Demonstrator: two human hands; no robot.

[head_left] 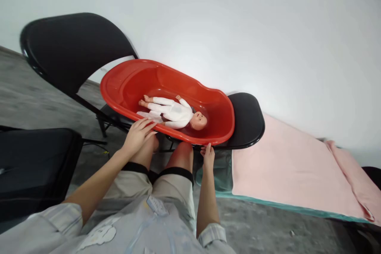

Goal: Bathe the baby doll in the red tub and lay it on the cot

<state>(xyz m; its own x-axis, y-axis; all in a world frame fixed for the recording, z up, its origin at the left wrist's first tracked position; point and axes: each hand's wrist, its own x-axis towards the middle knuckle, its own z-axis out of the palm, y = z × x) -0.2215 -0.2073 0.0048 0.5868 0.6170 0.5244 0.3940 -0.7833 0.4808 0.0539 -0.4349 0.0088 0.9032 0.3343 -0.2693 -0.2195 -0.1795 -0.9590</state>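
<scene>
A red baby bathtub (166, 72) rests across black chair seats in front of me. Inside it a baby doll (178, 114) in a white outfit lies on its back, head to the right and bare feet to the left. A thin white cloth (150, 116) lies by its legs, against the near wall. My left hand (138, 135) grips the near rim beside the cloth, fingers over the edge. Farther right, my right hand (208, 154) is closed on the near rim close to the doll's head end; part of its grip is hidden.
A black folding chair's backrest (74, 47) rises behind the tub at the left. To the right, a black seat (245, 119) extends past the tub. Beyond it is a pink cloth-covered surface (285, 158). Another black seat (35, 162) stands at the left. A white wall (238, 27) runs behind.
</scene>
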